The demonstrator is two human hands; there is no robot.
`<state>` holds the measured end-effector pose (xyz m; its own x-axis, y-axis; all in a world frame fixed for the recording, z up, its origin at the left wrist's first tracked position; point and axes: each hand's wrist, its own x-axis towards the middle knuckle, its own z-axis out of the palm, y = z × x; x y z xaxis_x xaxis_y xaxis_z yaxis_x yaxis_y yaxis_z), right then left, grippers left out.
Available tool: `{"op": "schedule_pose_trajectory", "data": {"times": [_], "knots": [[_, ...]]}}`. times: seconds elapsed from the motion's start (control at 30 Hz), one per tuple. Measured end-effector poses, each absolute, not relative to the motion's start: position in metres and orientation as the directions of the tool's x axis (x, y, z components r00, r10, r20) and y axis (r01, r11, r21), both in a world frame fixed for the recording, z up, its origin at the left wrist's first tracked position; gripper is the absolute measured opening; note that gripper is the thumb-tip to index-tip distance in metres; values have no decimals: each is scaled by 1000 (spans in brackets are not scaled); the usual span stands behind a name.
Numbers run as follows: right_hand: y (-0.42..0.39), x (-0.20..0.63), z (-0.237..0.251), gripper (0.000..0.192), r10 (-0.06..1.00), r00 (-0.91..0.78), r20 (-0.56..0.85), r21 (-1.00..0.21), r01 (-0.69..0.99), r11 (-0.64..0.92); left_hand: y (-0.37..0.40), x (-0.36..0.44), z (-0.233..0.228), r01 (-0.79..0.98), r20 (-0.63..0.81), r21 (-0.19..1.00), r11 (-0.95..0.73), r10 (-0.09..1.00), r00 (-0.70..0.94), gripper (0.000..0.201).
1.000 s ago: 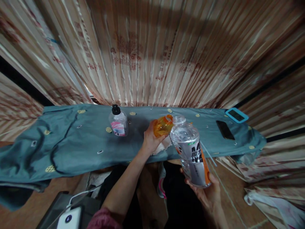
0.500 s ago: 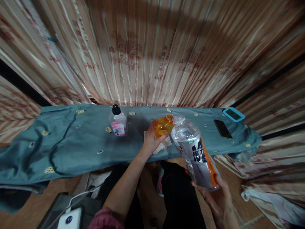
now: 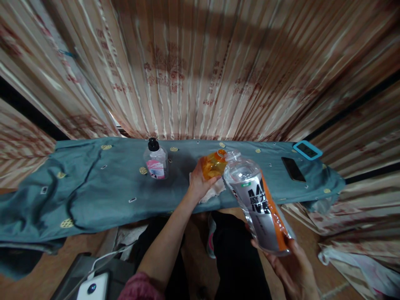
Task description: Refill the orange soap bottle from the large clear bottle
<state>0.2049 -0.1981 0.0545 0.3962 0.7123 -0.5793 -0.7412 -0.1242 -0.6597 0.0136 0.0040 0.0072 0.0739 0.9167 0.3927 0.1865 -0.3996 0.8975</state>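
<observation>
My left hand (image 3: 200,181) is closed around an orange see-through bottle (image 3: 215,164) with an uncapped mouth, held above a crumpled pale cloth (image 3: 215,191). In my right hand (image 3: 286,260) is a large clear plastic bottle (image 3: 258,204) with a silver and orange label, gripped near its base. It tilts to the upper left, and its neck comes right beside the orange bottle's mouth; whether the two touch I cannot tell. Farther left stands a clear pump bottle (image 3: 156,160) with a black top and a pink label.
A green patterned cloth (image 3: 109,187) covers the narrow table. A dark phone (image 3: 293,169) and a blue-framed display (image 3: 308,150) lie at its right end. Pleated curtains (image 3: 193,83) hang behind. A white power bank (image 3: 93,287) with a cable sits at lower left.
The clear bottle's base has shifted slightly right and down in my right hand, and its label has turned a little. My left hand still holds the orange bottle in nearly the same place.
</observation>
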Motion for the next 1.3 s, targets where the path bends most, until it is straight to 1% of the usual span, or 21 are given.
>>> {"op": "schedule_pose_trajectory", "data": {"times": [0.07, 0.17, 0.27, 0.33, 0.43, 0.53, 0.57, 0.63, 0.7, 0.77, 0.83, 0.87, 0.9, 0.93, 0.97, 1.0, 1.03, 1.1, 1.2, 1.23, 1.3], "knots": [[-205, 208, 47, 59, 755, 375, -537, -674, -729, -117, 3, 13, 9, 181, 378, 905, -386, 923, 77, 68], [-216, 217, 34, 59, 839, 330, -433, -719, -688, -101, 2, 13, 11, 170, 359, 914, -368, 930, 85, 66], [-224, 228, 25, 37, 901, 168, -399, -716, -671, -191, 3, 14, 11, 172, 338, 923, -345, 938, 71, 66], [-227, 232, 23, 31, 927, 118, -357, -720, -667, -192, 3, 14, 11, 167, 333, 926, -339, 941, 66, 65], [-229, 228, 28, 35, 937, 114, -331, -714, -680, -169, 2, 15, 11, 163, 336, 926, -342, 940, 63, 64], [-228, 210, 43, 40, 930, 120, -346, -693, -701, -168, 2, 15, 12, 167, 331, 927, -335, 942, 54, 63], [-228, 203, 49, 42, 917, 149, -370, -704, -688, -173, 2, 15, 12, 166, 327, 929, -331, 944, 54, 63], [-228, 189, 60, 47, 846, 301, -440, -714, -688, -126, 2, 15, 13, 166, 319, 931, -324, 946, 57, 63], [-228, 182, 64, 48, 828, 354, -435, -744, -659, -109, 1, 14, 14, 171, 318, 931, -323, 946, 58, 63], [-231, 184, 61, 48, 835, 359, -418, -766, -633, -111, 1, 14, 16, 180, 319, 928, -325, 946, 60, 62], [-235, 194, 53, 43, 866, 306, -395, -775, -617, -136, 0, 13, 17, 194, 316, 927, -322, 947, 63, 61], [-237, 199, 48, 38, 898, 240, -370, -777, -609, -158, 0, 13, 17, 202, 312, 926, -318, 948, 63, 61], [-239, 203, 45, 36, 942, 99, -320, -775, -599, -201, 0, 13, 18, 209, 307, 926, -314, 949, 64, 62], [-240, 206, 43, 35, 953, 42, -299, -773, -596, -217, 0, 13, 18, 211, 306, 926, -312, 950, 63, 62], [-241, 205, 43, 38, 960, 57, -273, -776, -603, -184, 0, 13, 17, 211, 307, 926, -313, 950, 60, 63], [-240, 203, 44, 39, 951, 84, -299, -771, -608, -189, 1, 13, 17, 210, 310, 926, -315, 949, 57, 63], [-239, 198, 48, 45, 910, 203, -363, -757, -633, -161, 1, 13, 16, 206, 311, 926, -316, 949, 55, 64], [-236, 186, 57, 55, 841, 306, -446, -738, -657, -152, 2, 14, 15, 198, 307, 929, -312, 950, 52, 65], [-230, 173, 68, 74, 840, 326, -433, -742, -658, -128, 3, 14, 14, 191, 293, 935, -298, 955, 52, 68], [-230, 171, 70, 77, 841, 324, -433, -740, -661, -126, 3, 14, 14, 188, 291, 937, -296, 955, 51, 69], [-230, 170, 71, 75, 837, 321, -443, -736, -664, -135, 2, 13, 15, 187, 286, 938, -291, 957, 51, 69]]}}
